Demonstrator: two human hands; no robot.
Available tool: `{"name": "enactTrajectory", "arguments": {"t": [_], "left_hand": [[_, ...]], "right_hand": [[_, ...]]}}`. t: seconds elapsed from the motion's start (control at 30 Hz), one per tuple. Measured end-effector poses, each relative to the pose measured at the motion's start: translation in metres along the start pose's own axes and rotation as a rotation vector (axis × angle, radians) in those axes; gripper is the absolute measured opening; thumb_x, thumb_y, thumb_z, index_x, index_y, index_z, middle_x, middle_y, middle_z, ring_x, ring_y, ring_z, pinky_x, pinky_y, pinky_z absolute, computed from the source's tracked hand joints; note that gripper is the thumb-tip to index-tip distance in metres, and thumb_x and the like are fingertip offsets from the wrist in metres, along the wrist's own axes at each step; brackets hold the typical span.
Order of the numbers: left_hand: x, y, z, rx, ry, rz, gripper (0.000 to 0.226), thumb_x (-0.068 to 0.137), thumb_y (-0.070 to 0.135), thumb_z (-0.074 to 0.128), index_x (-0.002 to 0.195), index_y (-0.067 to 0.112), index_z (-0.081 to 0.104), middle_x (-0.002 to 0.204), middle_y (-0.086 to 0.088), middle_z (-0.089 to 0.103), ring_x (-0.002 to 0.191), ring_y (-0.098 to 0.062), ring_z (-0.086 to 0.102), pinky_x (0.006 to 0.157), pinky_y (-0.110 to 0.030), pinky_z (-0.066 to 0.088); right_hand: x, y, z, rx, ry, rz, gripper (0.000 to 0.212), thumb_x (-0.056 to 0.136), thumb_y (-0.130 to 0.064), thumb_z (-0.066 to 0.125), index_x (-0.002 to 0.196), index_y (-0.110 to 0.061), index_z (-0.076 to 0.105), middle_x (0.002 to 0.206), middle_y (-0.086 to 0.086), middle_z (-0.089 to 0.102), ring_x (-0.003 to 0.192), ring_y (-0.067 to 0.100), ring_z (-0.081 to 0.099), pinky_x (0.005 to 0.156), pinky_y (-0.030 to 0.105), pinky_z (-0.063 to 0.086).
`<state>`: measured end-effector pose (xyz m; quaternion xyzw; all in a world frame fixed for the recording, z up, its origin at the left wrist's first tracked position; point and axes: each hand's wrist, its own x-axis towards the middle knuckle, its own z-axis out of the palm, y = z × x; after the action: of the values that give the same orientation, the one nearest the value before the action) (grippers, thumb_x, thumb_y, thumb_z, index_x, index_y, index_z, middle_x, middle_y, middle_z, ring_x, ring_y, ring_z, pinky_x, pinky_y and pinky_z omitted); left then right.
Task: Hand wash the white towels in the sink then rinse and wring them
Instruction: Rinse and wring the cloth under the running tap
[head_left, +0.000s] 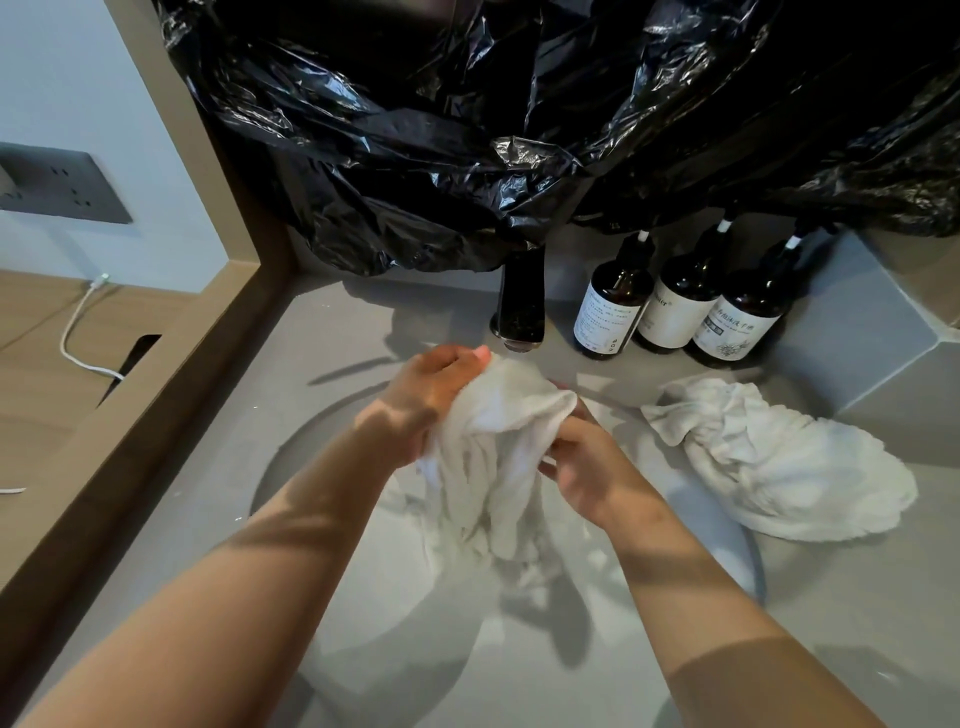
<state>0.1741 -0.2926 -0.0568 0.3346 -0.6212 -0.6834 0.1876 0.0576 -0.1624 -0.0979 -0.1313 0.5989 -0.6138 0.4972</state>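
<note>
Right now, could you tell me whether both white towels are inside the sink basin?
No, only the towel in hand hangs over the sink; the second towel lies on the counter to its right.

Grey stone-look countertop (218, 499) with a round sink (363, 597) sunk into the middle of it. A crumpled white towel (779, 462) lies on the counter to the right, its edge hanging over the sink rim. At the back there are three brown pump bottles (680, 312) with white labels in a tight row, right beside the dark faucet (521, 306).
</note>
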Motion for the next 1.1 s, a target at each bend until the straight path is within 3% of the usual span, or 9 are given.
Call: {"name": "enactTrajectory", "arguments": {"t": [0.13, 0.23, 0.33, 0.4, 0.53, 0.7, 0.83, 0.9, 1.1], "left_hand": [[0.012, 0.0, -0.012, -0.1, 0.201, -0.129, 0.022, 0.095, 0.023, 0.055, 0.077, 0.016, 0.064, 0.068, -0.002, 0.064, 0.059, -0.014, 0.06, 0.054, -0.019, 0.052], [0.006, 0.002, -0.01, -0.06, 0.062, -0.157, 0.02, 0.097, 0.024, 0.053, 0.091, 0.01, 0.066, 0.074, -0.006, 0.067, 0.066, -0.018, 0.063, 0.07, -0.029, 0.054], [0.003, 0.001, 0.0, -0.02, -0.06, -0.183, 0.023, 0.096, 0.025, 0.054, 0.098, 0.006, 0.066, 0.087, -0.016, 0.069, 0.078, -0.026, 0.066, 0.077, -0.034, 0.055], [0.006, 0.002, -0.001, -0.078, -0.03, -0.217, 0.024, 0.096, 0.025, 0.053, 0.101, 0.005, 0.066, 0.088, -0.017, 0.068, 0.079, -0.026, 0.066, 0.075, -0.034, 0.055], [0.012, -0.004, -0.008, -0.079, 0.097, -0.26, 0.021, 0.093, 0.025, 0.058, 0.089, 0.005, 0.066, 0.076, -0.01, 0.068, 0.066, -0.021, 0.065, 0.057, -0.026, 0.051], [0.017, -0.009, -0.004, 0.009, 0.187, -0.126, 0.019, 0.094, 0.025, 0.058, 0.099, 0.008, 0.064, 0.096, -0.011, 0.067, 0.077, -0.019, 0.063, 0.073, -0.027, 0.051], [0.01, -0.009, -0.011, 0.394, -0.237, 0.015, 0.054, 0.078, 0.061, 0.053, 0.113, 0.02, 0.058, 0.111, -0.002, 0.062, 0.1, -0.017, 0.059, 0.093, -0.035, 0.048], [0.003, -0.01, -0.011, 0.483, -0.461, 0.051, 0.056, 0.078, 0.053, 0.066, 0.125, 0.026, 0.051, 0.116, 0.007, 0.06, 0.107, -0.007, 0.058, 0.092, -0.022, 0.048], [0.01, 0.002, -0.027, 0.433, -0.453, 0.004, 0.031, 0.085, 0.021, 0.067, 0.115, 0.021, 0.061, 0.106, 0.004, 0.068, 0.095, -0.009, 0.066, 0.084, -0.018, 0.05]], "right_hand": [[-0.013, -0.016, -0.01, -0.162, -0.225, 0.12, 0.052, 0.064, -0.034, 0.065, 0.115, -0.027, 0.062, 0.087, 0.0, 0.065, 0.087, 0.02, 0.056, 0.089, 0.04, 0.032], [-0.011, -0.022, 0.003, -0.396, -0.183, 0.137, 0.032, 0.084, -0.055, 0.049, 0.093, -0.03, 0.068, 0.083, -0.012, 0.069, 0.087, 0.01, 0.058, 0.093, 0.034, 0.03], [-0.004, -0.015, 0.024, -0.266, -0.094, 0.03, 0.047, 0.081, -0.059, 0.055, 0.101, -0.018, 0.067, 0.094, -0.005, 0.073, 0.094, 0.009, 0.064, 0.086, 0.021, 0.044], [-0.003, -0.009, 0.029, -0.273, -0.124, 0.03, 0.072, 0.063, -0.063, 0.072, 0.119, -0.019, 0.057, 0.111, 0.005, 0.069, 0.102, 0.019, 0.066, 0.088, 0.031, 0.052], [-0.002, -0.013, 0.03, -0.762, -0.161, 0.023, 0.064, 0.065, -0.034, 0.085, 0.12, -0.022, 0.056, 0.11, -0.001, 0.067, 0.102, 0.017, 0.064, 0.09, 0.031, 0.052], [0.012, -0.038, 0.025, -0.728, 0.048, -0.097, 0.042, 0.073, -0.009, 0.076, 0.108, -0.014, 0.053, 0.088, 0.001, 0.06, 0.075, 0.015, 0.057, 0.056, 0.018, 0.042], [0.013, -0.05, 0.021, -0.572, 0.166, -0.159, 0.037, 0.065, -0.003, 0.069, 0.09, -0.021, 0.047, 0.087, 0.007, 0.055, 0.074, 0.02, 0.055, 0.067, 0.028, 0.044], [0.008, -0.055, 0.022, -0.582, 0.109, -0.188, 0.038, 0.065, 0.0, 0.068, 0.093, -0.02, 0.051, 0.084, 0.004, 0.056, 0.073, 0.018, 0.055, 0.067, 0.027, 0.044], [-0.002, -0.059, 0.016, -0.663, -0.052, -0.093, 0.031, 0.062, -0.018, 0.078, 0.088, -0.024, 0.063, 0.08, 0.002, 0.065, 0.071, 0.015, 0.062, 0.067, 0.026, 0.047]]}}
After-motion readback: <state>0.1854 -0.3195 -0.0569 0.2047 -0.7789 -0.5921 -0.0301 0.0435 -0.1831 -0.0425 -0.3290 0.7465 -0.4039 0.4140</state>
